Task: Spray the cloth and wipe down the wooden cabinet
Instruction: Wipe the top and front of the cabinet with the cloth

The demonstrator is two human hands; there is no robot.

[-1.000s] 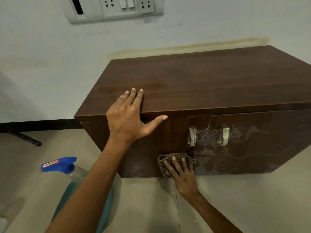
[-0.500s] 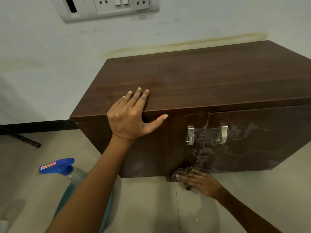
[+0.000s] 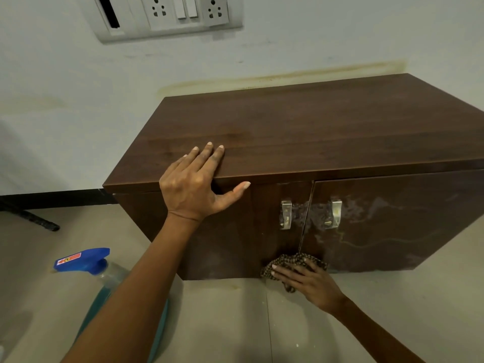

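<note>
Head view: the brown checked cloth (image 3: 296, 260) (judged light and limp, best driven under a broad palm) sits against the foot of the dark wooden cabinet (image 3: 314, 132) at its door seam, pressed there by the flat-fingered right hand (image 3: 307, 282). The left hand (image 3: 193, 188) rests spread on the cabinet's top front edge. A pale tiled floor (image 3: 222, 323) lies below the cabinet, and a blue-capped spray bottle (image 3: 81, 260) stands to its left.

Left hand (image 3: 193, 189) flat, fingers straight, thumb splayed; right hand (image 3: 306, 281) low, fingers extended.
</note>
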